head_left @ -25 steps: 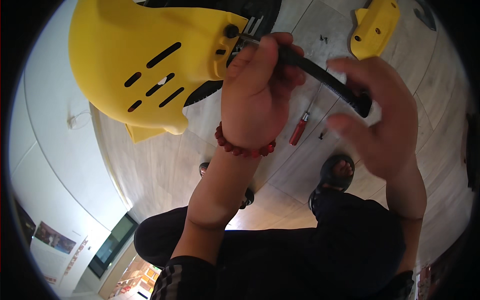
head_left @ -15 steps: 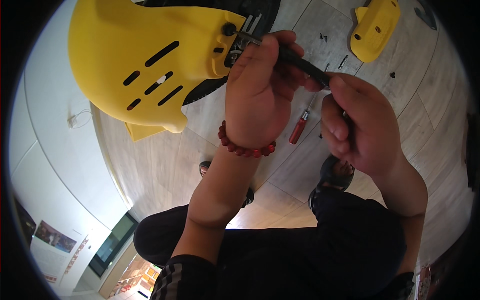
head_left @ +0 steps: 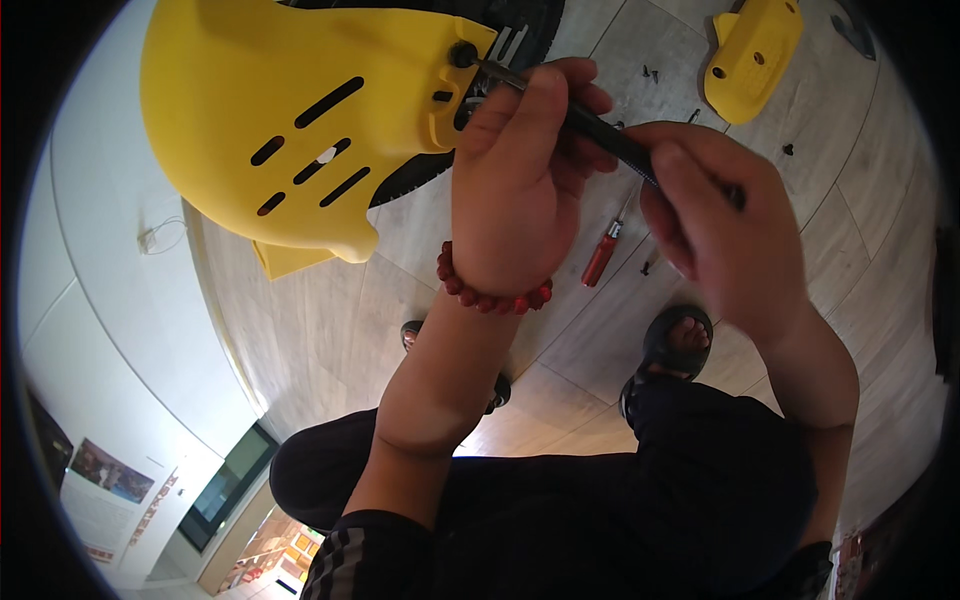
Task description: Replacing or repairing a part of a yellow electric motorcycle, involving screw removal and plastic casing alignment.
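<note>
A large yellow plastic shell (head_left: 230, 90) with several slots lies at the upper left over a black, toothed-edged part (head_left: 400, 182). At its right end is a dark round fitting (head_left: 462, 55), with the metal shaft of a black-handled tool (head_left: 620, 145) at it. My left hand (head_left: 520, 190), with a red bead bracelet at the wrist, is closed round the tool's upper part near the shaft. My right hand (head_left: 725, 225) grips the lower end of the handle, partly hiding it. A red-handled screwdriver (head_left: 600, 257) lies on the floor between and below my hands.
A smaller yellow piece (head_left: 745, 55) with holes lies at the upper right. Small dark screws (head_left: 788, 150) are scattered on the tiled floor (head_left: 850, 240). A white wall (head_left: 100, 300) runs along the left. My knees and sandaled feet (head_left: 680, 345) are below.
My right hand has gone from open fingers to closed round the handle's lower end, then moved slightly up and right. My left hand has shifted only slightly, still holding the tool.
</note>
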`<state>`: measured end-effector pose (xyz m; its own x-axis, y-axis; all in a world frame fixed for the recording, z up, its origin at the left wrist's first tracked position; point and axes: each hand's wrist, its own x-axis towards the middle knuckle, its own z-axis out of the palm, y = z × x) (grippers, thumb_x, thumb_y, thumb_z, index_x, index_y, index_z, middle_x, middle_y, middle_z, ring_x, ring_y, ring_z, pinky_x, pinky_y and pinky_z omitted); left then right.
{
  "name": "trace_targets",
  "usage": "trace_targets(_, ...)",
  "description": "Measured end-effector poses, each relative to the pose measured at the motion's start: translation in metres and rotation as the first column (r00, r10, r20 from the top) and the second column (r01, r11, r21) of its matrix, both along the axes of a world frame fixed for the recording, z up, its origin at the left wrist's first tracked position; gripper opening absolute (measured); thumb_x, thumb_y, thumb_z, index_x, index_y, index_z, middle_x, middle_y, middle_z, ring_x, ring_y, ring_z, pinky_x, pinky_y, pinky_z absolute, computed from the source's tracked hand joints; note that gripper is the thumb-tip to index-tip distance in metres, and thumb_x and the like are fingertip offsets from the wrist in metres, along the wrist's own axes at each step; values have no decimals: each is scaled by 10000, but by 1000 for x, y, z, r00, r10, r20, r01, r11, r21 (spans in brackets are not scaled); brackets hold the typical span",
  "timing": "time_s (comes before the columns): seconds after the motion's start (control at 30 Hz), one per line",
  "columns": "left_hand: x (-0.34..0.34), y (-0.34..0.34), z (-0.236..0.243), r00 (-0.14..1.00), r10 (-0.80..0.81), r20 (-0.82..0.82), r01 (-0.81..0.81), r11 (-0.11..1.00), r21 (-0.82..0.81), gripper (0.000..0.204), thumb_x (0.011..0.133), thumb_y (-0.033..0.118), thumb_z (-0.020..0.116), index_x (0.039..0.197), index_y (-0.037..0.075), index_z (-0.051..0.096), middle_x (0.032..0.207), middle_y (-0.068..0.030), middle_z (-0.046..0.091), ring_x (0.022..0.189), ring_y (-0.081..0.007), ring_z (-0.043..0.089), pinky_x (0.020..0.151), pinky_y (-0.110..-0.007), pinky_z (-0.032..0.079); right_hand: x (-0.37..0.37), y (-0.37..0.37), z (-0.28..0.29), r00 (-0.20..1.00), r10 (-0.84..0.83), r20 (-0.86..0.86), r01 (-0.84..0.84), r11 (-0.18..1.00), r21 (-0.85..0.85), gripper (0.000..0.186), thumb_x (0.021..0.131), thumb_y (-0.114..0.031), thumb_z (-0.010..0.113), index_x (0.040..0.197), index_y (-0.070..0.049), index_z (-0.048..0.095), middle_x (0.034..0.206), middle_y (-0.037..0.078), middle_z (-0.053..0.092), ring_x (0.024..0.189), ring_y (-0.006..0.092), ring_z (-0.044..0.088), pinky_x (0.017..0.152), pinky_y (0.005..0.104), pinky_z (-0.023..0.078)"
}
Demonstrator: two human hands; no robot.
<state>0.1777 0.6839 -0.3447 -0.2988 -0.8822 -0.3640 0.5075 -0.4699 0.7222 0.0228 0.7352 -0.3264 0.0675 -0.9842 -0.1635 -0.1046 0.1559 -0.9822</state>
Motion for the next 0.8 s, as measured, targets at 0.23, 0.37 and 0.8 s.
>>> trace_targets(0.23,7,0,-1,992,-54,-111,56,998,14,248,944,175,480,1059,-30,562,896,-99,632,665,-115,561,642,-267,477,5,2,6,879,-202,432,23,923,384,284,925,-184,494,1140,-5,541,679,39,534,501,102,499,465,232,400)
trace_targets(0.37,10,-2,-2,988,-74,-135,77,997,12,225,939,170,495,1041,-18,567,889,-99,633,679,-114,570,654,-265,482,-1,7,0,888,-75,-453,-148,887,-437,318,839,-90,589,1143,-11,539,690,52,531,556,129,527,480,248,400)
trace_targets(0.8,8,-3,-2,982,-120,-145,120,993,-7,275,952,167,445,1100,-49,529,968,-151,628,756,-185,602,745,-308,489,-9,2,6,741,-127,659,-326,790,519,290,935,-179,472,1140,26,493,665,10,518,553,72,472,499,222,374)
